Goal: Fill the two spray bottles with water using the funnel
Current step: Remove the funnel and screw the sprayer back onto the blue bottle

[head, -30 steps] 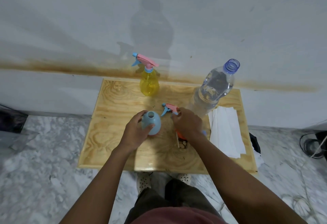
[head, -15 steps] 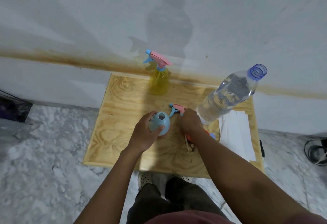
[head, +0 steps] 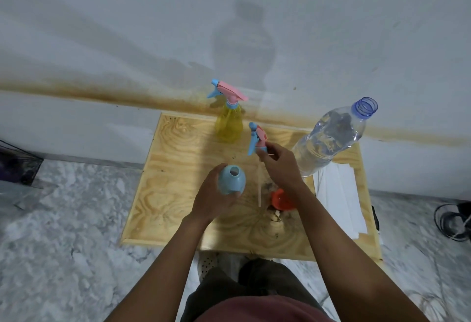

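Observation:
My left hand grips the blue spray bottle, which stands upright on the wooden table with its neck uncovered. My right hand holds the pink and blue spray head lifted above the table, its thin white dip tube hanging down beside the blue bottle. The orange funnel lies on the table, partly hidden under my right forearm. A yellow spray bottle with its head on stands at the back. The large clear water bottle, uncapped, stands at the right.
White paper sheets lie along the table's right side. A white wall rises directly behind the table. Marble floor surrounds it, with black cables at the far right and a dark object at the far left.
My right hand has lifted the spray head up and away from the table, drawing the dip tube out beside the blue bottle. The funnel is now uncovered. The camera moved closer.

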The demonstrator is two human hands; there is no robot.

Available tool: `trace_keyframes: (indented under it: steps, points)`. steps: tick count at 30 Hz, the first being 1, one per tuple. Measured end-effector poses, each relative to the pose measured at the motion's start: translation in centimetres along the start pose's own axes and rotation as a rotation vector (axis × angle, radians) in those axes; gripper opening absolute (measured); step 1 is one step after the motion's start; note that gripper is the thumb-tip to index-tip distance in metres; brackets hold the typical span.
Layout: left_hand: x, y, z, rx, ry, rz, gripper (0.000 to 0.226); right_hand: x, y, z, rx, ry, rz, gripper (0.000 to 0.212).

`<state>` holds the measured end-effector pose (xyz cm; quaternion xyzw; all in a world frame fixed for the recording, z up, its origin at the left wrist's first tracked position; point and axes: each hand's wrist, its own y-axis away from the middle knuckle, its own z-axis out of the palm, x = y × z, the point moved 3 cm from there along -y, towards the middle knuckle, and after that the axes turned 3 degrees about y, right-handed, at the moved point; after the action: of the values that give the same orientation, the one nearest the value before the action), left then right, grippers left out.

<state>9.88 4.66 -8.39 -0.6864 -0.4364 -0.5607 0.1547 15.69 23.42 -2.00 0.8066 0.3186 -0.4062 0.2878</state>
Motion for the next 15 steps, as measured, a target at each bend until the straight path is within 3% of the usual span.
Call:
trace_keyframes:
  steps: [4,10,15]
  points:
    - [0.4,-0.2,0.0,0.002,0.015,0.033,0.071,-2.7,1.7,-1.4,0.045,-0.178,-0.078,0.027]
    - [1.6,0.5,-1.3,0.055,0.050,0.041,0.077,-7.0,3.4,-3.4,0.156,-0.329,-0.209,0.026]
    - [3.3,1.2,-3.6,0.076,-0.042,0.173,0.085,-11.3,4.5,-4.4,0.263,-0.479,-0.330,0.031]
